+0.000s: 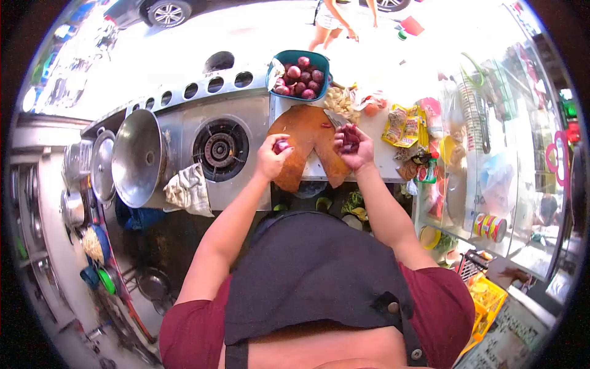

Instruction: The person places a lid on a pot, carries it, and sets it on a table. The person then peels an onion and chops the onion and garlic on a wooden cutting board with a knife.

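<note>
My left hand (275, 155) is closed round a small red onion piece (281, 146) above the left part of a brown wooden cutting board (296, 132). Over the board's right part, my right hand (357, 147) is turned palm up, its fingers curled around dark red onion pieces (350, 140). The board has a wedge-shaped gap at its near side. A small red scrap (326, 125) lies near its top, and a grey blade-like piece (335, 118) rests by the right edge. Behind the board stands a teal basin (328, 64) holding several red onions (303, 78).
To the left are a gas burner (220, 149), a large wok (138, 158) and a folded cloth (187, 189). Garlic (342, 103) and yellow packets (405, 126) lie right of the basin. A glass case (491, 154) stands at right. A person (335, 21) is beyond the counter.
</note>
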Demonstrator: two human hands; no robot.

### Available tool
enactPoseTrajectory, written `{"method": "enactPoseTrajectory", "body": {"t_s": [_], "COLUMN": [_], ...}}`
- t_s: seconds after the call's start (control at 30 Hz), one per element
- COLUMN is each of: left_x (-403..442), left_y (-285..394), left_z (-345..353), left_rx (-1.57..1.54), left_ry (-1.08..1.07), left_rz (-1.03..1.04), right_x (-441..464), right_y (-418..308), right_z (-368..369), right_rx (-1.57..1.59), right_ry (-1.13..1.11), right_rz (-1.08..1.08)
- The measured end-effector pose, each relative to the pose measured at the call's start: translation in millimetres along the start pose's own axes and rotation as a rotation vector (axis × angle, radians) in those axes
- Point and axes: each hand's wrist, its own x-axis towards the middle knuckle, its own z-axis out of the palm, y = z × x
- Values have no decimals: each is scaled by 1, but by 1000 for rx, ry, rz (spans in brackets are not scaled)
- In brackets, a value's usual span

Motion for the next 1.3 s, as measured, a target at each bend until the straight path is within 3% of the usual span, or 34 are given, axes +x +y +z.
{"method": "enactPoseTrajectory", "body": {"t_s": [0.03, 0.07, 0.3, 0.33, 0.43, 0.5, 0.57, 0.7, 0.77, 0.9, 0.97, 1.1, 1.17, 1.3], "left_x": [13, 25, 34, 32, 51, 70, 84, 99, 76, 10, -30, -79, -96, -113], "left_y": [-1, -2, -20, -9, 13, 13, 14, -21, 2, 42, 67, 64, 65, 86], "left_z": [4, 10, 21, 25, 55, 80, 103, 113, 111, 110, 104, 95, 89, 75], "left_rx": [363, 395, 522, 694, 817, 870, 1184, 1219, 1164, 722, 668, 803, 929, 867], "left_ry": [-26, -31, -89, -20, 42, 10, -65, -112, -63, -395, -535, -548, -433, -302], "left_rz": [207, 423, 486, 572, 711, 694, 496, 530, 583, 584, 612, 642, 700, 646], "right_x": [-9, -18, -70, -79, -99, -109, -115, -113, -108, -103, -96, -81, -76, -82], "right_y": [7, 16, 64, 69, 83, 84, 87, 77, 70, 67, 64, 74, 80, 98], "right_z": [2, 4, -13, -17, -41, -47, -38, -37, -49, -46, -59, -55, -58, -43], "right_rx": [-8, -16, 85, 112, 120, 83, 24, -57, -146, -358, -348, -325, -399, -389], "right_ry": [41, 87, 303, 341, 354, 402, 420, 486, 476, 450, 441, 307, 290, 309], "right_rz": [-31, -60, -92, -97, -109, -31, -61, 22, 113, 197, 248, 408, 504, 543]}}
